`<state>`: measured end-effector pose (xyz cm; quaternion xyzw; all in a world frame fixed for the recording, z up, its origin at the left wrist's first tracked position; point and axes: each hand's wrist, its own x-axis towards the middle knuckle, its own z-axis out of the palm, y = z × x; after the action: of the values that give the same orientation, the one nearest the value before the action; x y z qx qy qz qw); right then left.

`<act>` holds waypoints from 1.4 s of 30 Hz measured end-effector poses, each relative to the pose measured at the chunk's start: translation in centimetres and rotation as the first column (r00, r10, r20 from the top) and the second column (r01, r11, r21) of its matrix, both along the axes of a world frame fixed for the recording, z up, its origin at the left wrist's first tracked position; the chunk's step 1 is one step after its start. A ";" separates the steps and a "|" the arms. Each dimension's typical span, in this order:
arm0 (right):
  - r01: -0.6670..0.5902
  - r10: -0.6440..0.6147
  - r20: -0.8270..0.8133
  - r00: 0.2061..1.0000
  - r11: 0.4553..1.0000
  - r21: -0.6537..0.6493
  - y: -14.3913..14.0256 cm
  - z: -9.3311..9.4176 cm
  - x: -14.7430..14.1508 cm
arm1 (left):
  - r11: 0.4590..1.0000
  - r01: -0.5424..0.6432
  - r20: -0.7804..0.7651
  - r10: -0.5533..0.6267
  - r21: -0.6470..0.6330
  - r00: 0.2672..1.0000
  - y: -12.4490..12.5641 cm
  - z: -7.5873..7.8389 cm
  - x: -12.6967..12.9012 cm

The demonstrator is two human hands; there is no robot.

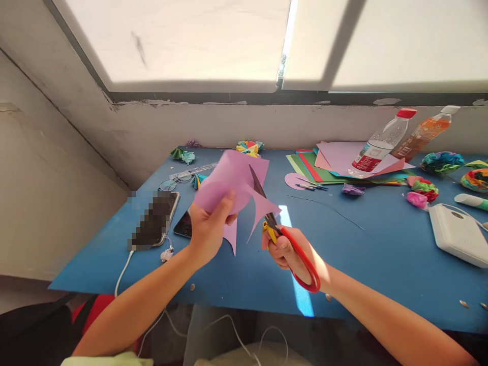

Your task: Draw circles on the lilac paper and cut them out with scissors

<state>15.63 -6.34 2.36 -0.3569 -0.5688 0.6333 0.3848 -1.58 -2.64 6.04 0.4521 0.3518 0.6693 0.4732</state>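
Note:
My left hand [211, 223] pinches a sheet of purple paper [232, 175] above the blue table, thumb on its near face. The sheet is partly cut, with a pointed strip hanging from its right side. In my right hand [285, 249] are scissors [307, 274] with red and yellow handles, fingers wrapped round the loops. Their dark blades lie at the paper's right part, the tip pointing up and left. A pointed purple scrap [231, 239] shows below the sheet; whether it is attached is hidden behind my left hand.
Phones [156, 221] lie at the left, near eyeglasses [175, 180]. Coloured paper sheets [343, 170] are stacked at the back right under a red-capped bottle [381, 142]. A purple paper circle [293, 180], paper flowers [425, 188] and a white power bank [459, 236] sit rightward.

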 end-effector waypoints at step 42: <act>-0.016 -0.001 0.226 0.974 0.997 0.076 0.6 0.3 0.0 | 0.990 0.119 -0.296 -0.137 -0.077 0.945 1.2 -0.4 0.0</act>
<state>15.64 -5.76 2.70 -0.4094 -0.6342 0.5675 0.3287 -1.57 -1.47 5.62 0.5566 0.4091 0.5499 0.4695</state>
